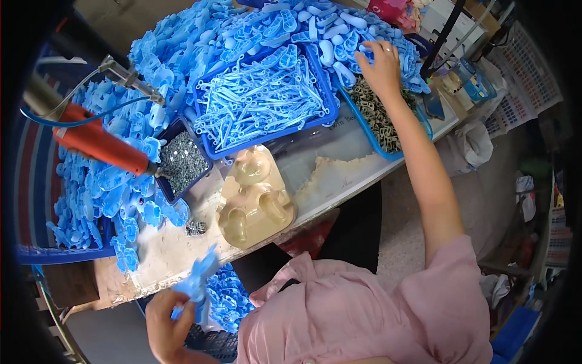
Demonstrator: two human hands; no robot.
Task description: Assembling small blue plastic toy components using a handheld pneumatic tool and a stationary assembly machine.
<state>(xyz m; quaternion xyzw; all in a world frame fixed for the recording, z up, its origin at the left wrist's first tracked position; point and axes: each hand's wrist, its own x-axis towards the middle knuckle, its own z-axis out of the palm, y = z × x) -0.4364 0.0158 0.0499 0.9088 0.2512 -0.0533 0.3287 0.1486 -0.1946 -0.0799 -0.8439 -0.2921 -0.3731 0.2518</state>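
Pinching a blue plastic part (200,278), left hand (167,321) hangs near the lower crate (212,344); right hand (382,70), fingers loosely spread, is at the blue pile (242,30). Crated pieces (227,297) possibly done, large pile left. Held part blurs; right-hand contact unclear; pink shirt (315,315) partly hides crate.

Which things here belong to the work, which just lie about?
Apparently in use:
blue plastic part, in the left hand
pile of blue plastic parts, by the right hand
orange-red cylindrical tool
tan moulded block

Seemingly lying about:
crumpled white bag
dark flat rectangular object
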